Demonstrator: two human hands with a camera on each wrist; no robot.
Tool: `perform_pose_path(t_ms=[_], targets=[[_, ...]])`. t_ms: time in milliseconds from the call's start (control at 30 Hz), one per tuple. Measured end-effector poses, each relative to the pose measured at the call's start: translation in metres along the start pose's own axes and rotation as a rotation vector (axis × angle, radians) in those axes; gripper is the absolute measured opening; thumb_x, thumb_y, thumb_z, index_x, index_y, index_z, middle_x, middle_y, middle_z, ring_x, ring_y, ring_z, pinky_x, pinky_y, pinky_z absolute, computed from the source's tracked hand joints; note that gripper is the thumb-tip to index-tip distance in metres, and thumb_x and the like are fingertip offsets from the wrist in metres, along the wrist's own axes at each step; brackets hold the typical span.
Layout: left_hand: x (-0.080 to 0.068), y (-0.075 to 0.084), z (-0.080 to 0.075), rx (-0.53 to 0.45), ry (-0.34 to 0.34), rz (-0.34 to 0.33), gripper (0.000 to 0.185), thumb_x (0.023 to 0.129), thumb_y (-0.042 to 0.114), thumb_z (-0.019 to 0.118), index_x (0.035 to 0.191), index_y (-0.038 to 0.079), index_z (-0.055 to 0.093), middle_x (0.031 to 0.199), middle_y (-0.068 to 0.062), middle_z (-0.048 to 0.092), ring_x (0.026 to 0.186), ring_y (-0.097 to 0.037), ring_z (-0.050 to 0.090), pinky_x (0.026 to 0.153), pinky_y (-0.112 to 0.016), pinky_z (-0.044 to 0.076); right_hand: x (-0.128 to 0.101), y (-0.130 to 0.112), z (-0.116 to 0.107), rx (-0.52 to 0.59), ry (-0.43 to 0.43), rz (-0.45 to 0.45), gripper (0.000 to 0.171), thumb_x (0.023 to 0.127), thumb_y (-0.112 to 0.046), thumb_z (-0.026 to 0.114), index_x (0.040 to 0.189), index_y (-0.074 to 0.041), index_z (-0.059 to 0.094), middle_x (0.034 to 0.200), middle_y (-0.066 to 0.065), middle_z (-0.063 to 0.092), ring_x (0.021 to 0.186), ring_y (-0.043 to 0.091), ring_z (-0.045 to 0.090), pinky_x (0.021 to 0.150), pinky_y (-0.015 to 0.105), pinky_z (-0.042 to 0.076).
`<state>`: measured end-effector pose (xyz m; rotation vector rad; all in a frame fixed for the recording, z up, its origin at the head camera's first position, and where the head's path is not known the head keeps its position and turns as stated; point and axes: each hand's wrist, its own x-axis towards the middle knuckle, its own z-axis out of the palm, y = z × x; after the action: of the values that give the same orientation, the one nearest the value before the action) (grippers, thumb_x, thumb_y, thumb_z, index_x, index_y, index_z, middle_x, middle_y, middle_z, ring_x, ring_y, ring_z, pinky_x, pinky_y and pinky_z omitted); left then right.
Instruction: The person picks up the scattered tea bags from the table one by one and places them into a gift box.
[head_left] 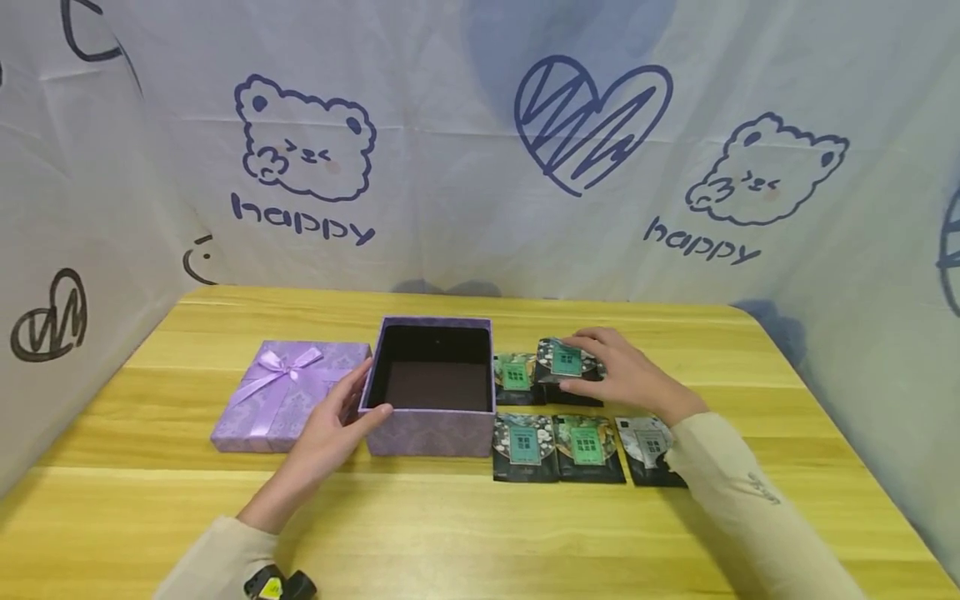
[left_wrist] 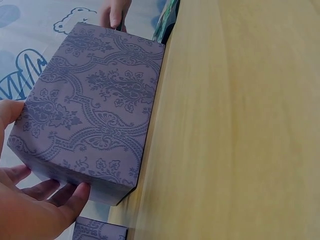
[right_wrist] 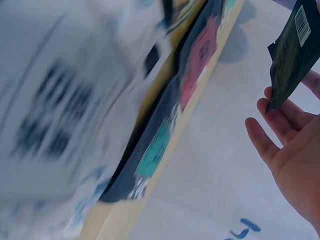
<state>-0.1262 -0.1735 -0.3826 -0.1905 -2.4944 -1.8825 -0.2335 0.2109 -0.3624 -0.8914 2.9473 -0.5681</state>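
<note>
White cloth printed with bears, hearts and the word "happy" hangs behind and beside the wooden table. Near the table's middle stands the open purple box, empty inside, patterned walls upright. My left hand holds its left wall, thumb hooked over the rim, fingers curled against the outer face; the left wrist view confirms fingertips touching the box's wall. The box lid, with a ribbon bow, lies flat just left of the box, toward the table's left edge. Right of the box, dark packets lie in two rows. My right hand pinches the raised packet in the far row, thumb below, fingers over its top edge. Three packets lie flat in the near row.
</note>
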Motion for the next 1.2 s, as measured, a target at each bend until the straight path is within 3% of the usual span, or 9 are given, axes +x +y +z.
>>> perform_pose_path(t_ms=[167, 267, 667, 967, 1200], targets=[[0.000, -0.001, 0.001, 0.011, 0.000, -0.003, 0.071, 0.095, 0.019, 0.064, 0.154, 0.009, 0.025, 0.151, -0.021, 0.034, 0.138, -0.036, 0.031, 0.111, -0.046, 0.029, 0.009, -0.011, 0.000, 0.034, 0.004, -0.021, 0.072, 0.087, -0.053, 0.066, 0.143, -0.012, 0.048, 0.145, 0.017, 0.039, 0.114, 0.031, 0.048, 0.094, 0.054, 0.045], [0.000, -0.001, 0.001, 0.011, 0.003, -0.001, 0.071, 0.095, 0.019, 0.064, 0.154, 0.009, 0.025, 0.151, -0.021, 0.033, 0.138, -0.036, 0.031, 0.112, -0.047, 0.029, 0.014, -0.017, -0.004, 0.064, 0.011, -0.032, 0.072, 0.086, -0.053, 0.066, 0.144, -0.014, 0.047, 0.147, 0.014, 0.038, 0.132, 0.034, 0.036, 0.102, 0.060, 0.037], [-0.001, -0.002, 0.002, 0.009, 0.004, 0.021, 0.070, 0.096, 0.018, 0.063, 0.154, 0.009, 0.024, 0.151, -0.020, 0.033, 0.137, -0.035, 0.032, 0.110, -0.045, 0.031, 0.030, -0.044, -0.014, 0.072, -0.014, -0.029, 0.074, 0.085, -0.061, 0.062, 0.145, -0.021, 0.045, 0.148, 0.007, 0.036, 0.135, 0.027, 0.033, 0.105, 0.054, 0.037], [-0.002, -0.003, 0.000, 0.022, 0.017, 0.025, 0.071, 0.095, 0.018, 0.063, 0.154, 0.008, 0.025, 0.150, -0.022, 0.034, 0.136, -0.038, 0.033, 0.111, -0.048, 0.030, 0.048, -0.072, -0.006, 0.012, -0.022, -0.154, 0.071, 0.087, -0.054, 0.065, 0.144, -0.017, 0.047, 0.143, 0.010, 0.043, 0.130, 0.029, 0.039, 0.105, 0.050, 0.039], [-0.001, -0.002, 0.002, 0.037, 0.019, 0.012, 0.071, 0.095, 0.021, 0.064, 0.154, 0.009, 0.026, 0.151, -0.020, 0.033, 0.138, -0.036, 0.031, 0.112, -0.048, 0.028, 0.058, -0.085, -0.009, -0.004, -0.039, -0.203, 0.071, 0.088, -0.055, 0.063, 0.145, -0.018, 0.046, 0.144, 0.009, 0.042, 0.130, 0.029, 0.039, 0.104, 0.049, 0.040]])
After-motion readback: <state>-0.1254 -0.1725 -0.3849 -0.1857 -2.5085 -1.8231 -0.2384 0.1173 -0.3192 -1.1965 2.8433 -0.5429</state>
